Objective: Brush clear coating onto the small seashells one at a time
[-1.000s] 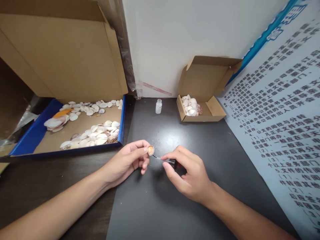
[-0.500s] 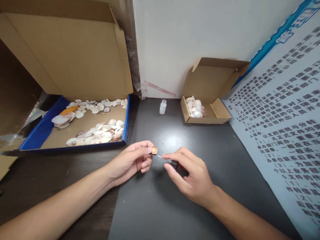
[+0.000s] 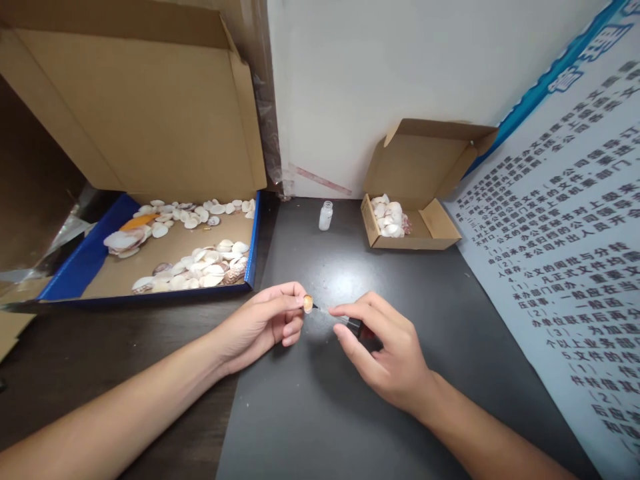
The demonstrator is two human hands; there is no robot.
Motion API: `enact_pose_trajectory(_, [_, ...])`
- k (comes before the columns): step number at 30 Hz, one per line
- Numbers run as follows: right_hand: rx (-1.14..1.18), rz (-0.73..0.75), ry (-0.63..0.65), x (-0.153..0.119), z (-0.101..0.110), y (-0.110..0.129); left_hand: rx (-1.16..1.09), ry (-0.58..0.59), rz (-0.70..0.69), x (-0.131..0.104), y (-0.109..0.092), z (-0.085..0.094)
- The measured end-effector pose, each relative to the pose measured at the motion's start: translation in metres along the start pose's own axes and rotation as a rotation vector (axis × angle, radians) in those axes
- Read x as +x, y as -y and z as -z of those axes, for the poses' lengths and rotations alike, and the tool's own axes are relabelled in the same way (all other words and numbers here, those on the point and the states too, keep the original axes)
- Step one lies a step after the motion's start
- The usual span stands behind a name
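Above the counter [image 3: 300, 427], the left hand [image 3: 270, 317] pinches a seashell [image 3: 309, 304] by its edge, perhaps leaving its face free; the curled right hand [image 3: 390, 347] holds a slender tool [image 3: 355, 327].

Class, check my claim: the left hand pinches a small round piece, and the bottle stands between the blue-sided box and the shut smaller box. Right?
No: the smaller box is open, its lid raised, as the head view shows. The left hand does pinch a small round piece, and the bottle stands between the blue-sided box and the smaller box.
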State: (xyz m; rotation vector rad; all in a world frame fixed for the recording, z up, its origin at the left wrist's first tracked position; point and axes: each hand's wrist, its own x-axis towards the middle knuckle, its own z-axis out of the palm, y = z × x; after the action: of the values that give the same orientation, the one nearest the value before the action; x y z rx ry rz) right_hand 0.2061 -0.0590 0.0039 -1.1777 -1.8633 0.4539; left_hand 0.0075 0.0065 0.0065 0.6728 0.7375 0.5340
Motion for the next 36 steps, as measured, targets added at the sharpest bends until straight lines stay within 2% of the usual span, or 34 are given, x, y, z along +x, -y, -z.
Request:
enact_pose_trajectory(4, [0.019, 0.034, 0.037, -0.0008, -0.0012, -0.0001, -0.015, 0.008, -0.01, -0.0001, 0.0004, 0.0004])
enact_pose_trajectory(8, [-0.037, -0.013, -0.002, 0.0006, -0.0017, 0.0008, -0.021, 0.016, -0.021, -0.0004, 0.0005, 0.0008])
enact_pose_trajectory(12, [-0.013, 0.033, -0.013, 0.0, -0.0012, 0.0014, -0.018, 0.01, -0.028, -0.0005, 0.0007, 0.0007])
enact_pose_trajectory(18, [-0.028, 0.077, 0.054, -0.0039, -0.0033, 0.0002, -0.028, 0.018, -0.018, -0.0002, 0.0011, 0.0018])
enact_pose_trajectory(25, [-0.094, 0.012, -0.003, -0.0007, -0.0014, -0.0006, -0.025, 0.029, -0.021, -0.001, 0.0004, 0.0021])
enact_pose_trajectory(28, [-0.069, 0.038, -0.023, -0.0002, -0.0008, 0.0008, -0.028, 0.032, -0.016, -0.0012, 0.0003, 0.002])
enact_pose_trajectory(31, [-0.037, 0.083, 0.01, -0.0011, -0.0023, 0.0016, -0.033, 0.029, -0.012, -0.0013, -0.0001, 0.0015])
enact_pose_trajectory(36, [-0.077, 0.038, 0.011, -0.0015, -0.004, 0.0018, -0.01, 0.026, -0.031, -0.0016, -0.0014, 0.0004])
